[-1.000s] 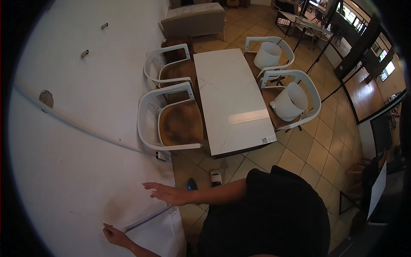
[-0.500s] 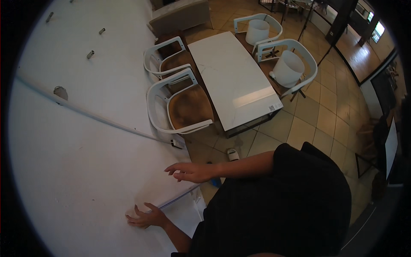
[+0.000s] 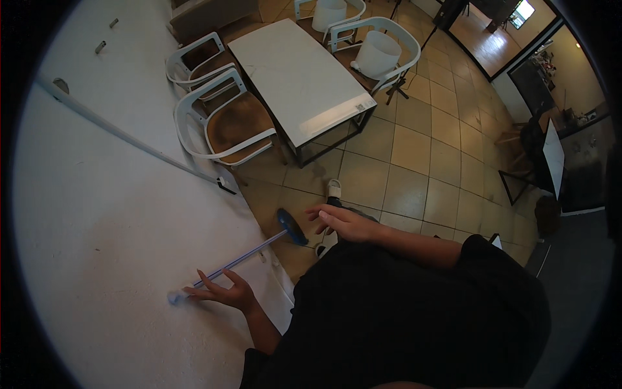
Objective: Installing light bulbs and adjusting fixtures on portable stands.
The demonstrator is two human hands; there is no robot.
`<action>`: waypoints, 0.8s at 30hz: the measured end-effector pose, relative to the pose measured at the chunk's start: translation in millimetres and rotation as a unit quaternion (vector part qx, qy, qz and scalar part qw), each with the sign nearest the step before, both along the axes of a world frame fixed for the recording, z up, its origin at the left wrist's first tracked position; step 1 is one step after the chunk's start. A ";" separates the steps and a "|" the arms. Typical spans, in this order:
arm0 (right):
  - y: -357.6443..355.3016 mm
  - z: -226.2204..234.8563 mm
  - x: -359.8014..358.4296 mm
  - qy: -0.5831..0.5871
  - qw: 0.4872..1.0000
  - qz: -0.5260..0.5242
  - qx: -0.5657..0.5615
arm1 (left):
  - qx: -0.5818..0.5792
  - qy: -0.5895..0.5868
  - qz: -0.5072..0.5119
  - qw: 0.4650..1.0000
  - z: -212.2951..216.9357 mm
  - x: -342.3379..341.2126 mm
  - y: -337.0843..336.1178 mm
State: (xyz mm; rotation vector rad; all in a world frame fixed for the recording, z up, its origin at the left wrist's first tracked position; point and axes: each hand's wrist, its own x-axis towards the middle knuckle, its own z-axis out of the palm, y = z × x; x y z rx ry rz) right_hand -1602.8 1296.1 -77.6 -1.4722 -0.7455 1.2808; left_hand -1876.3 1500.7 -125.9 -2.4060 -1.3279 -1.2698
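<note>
A thin blue and silvery pole (image 3: 241,259) slants along the white wall at the lower left. Its lower end carries a flat, round, dark blue head (image 3: 291,226) on the floor. My left hand (image 3: 225,292) is at the pole's upper end (image 3: 176,297), a pale blue blur; its fingers are stretched apart and overlap that end, and I cannot tell whether they touch it. To the right of the blue head, my right hand (image 3: 346,223) hangs in front of my body, fingers loosely extended, with nothing in it.
A white-topped table (image 3: 295,78) stands ahead, with white-framed chairs on both sides. The nearest chair (image 3: 236,123) has a brown seat; a white drum-shaped object (image 3: 378,55) rests on another. A grey cable strip (image 3: 129,135) runs along the white wall (image 3: 116,214) at left. Tiles (image 3: 408,149) cover the floor.
The whole view has shifted, with table and chairs now farther up and left. My right hand has moved away from the wall. The pole's round blue head now shows fully.
</note>
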 end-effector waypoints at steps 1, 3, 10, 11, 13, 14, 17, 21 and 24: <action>-5.9 6.0 -1.8 -0.003 1.000 -0.001 0.000 | -0.021 -0.011 0.006 1.000 2.1 4.2 -5.8; -11.9 14.9 -7.3 -0.010 1.000 -0.010 0.001 | -0.032 -0.030 -0.016 0.999 2.9 15.2 -16.3; 7.0 22.2 -32.1 -0.090 0.993 0.009 0.081 | -0.085 -0.109 -0.068 0.988 -5.2 43.0 -29.9; 6.9 24.3 -35.5 -0.147 0.983 0.031 0.109 | -0.203 -0.148 -0.097 0.963 -2.3 46.9 -31.5; 1.2 30.4 -39.0 -0.099 0.984 0.069 0.128 | -0.312 -0.183 -0.138 0.922 8.7 63.7 -36.3; -3.4 34.2 -39.9 -0.043 0.979 0.115 0.160 | -0.446 -0.213 -0.242 0.835 16.7 75.6 -42.3; -24.4 45.2 -30.1 0.131 0.961 0.165 0.177 | -0.740 -0.226 -0.483 0.410 46.3 121.3 -76.4; -76.6 59.4 -5.7 0.369 0.881 0.121 0.270 | -0.791 -0.150 -0.582 0.116 80.6 183.5 -159.4; -122.4 73.2 20.1 0.518 0.747 0.032 0.415 | -0.814 -0.226 -0.531 0.065 92.7 240.9 -222.6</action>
